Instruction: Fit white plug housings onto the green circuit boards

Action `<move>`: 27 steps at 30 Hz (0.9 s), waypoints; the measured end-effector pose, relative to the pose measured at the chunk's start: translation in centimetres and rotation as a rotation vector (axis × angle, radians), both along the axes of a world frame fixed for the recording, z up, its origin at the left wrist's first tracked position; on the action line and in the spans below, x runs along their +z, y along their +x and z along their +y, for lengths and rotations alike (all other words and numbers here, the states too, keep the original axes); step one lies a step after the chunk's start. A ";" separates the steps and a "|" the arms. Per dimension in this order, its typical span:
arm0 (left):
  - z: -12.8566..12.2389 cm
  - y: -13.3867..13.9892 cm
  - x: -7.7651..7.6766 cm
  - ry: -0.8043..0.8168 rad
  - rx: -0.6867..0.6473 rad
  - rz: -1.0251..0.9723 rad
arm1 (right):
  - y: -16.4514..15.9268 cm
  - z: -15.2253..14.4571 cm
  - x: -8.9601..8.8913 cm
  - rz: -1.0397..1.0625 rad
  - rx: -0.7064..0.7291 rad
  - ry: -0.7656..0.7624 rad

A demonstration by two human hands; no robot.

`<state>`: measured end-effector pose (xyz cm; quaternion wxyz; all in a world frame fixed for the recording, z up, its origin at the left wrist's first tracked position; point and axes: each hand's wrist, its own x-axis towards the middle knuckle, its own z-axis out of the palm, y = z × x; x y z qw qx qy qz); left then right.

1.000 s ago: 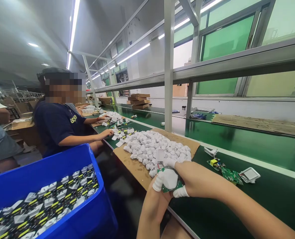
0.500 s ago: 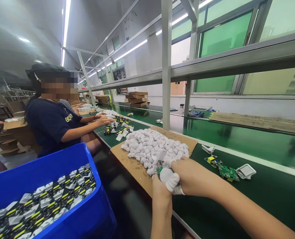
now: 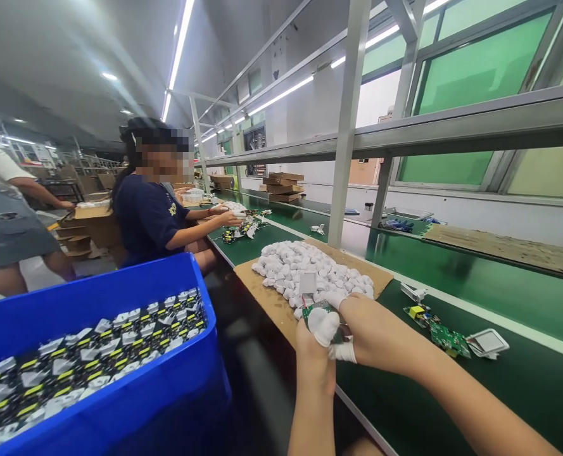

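Both hands meet over the near edge of the bench, pinching one small green board with a white part on it. The left hand has its grip closed from below, capped thumb on top; the right hand clamps it from the right. The board looks light, stiff and fragile, best held by its edges. White caps lie heaped just beyond on cardboard; a blue bin sits left.

A small green circuit board with an upright white part sits pinched between both hands, mostly hidden; a white cap seemingly covers it.
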<state>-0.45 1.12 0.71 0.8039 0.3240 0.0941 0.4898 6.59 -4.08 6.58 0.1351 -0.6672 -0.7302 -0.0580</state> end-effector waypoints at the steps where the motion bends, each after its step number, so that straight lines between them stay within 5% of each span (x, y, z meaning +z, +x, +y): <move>1: -0.1 -0.1 0.2 0.000 -0.002 -0.001 | 0.0 -0.1 0.0 0.016 0.007 0.003; 13: -0.1 -2.1 2.6 -0.067 -0.039 -0.039 | -2.0 -0.2 1.4 0.207 0.010 -0.012; 19: 1.4 -3.6 1.0 -0.207 -0.184 -0.005 | -3.4 1.0 -0.2 0.194 -0.116 -0.038; 24: 2.7 -4.4 0.0 -0.153 -0.181 0.082 | -4.9 1.8 -1.0 0.286 -0.194 -0.028; 27: 3.0 -5.1 0.4 -0.112 -0.296 0.121 | -5.7 1.4 -0.6 0.349 -0.237 -0.003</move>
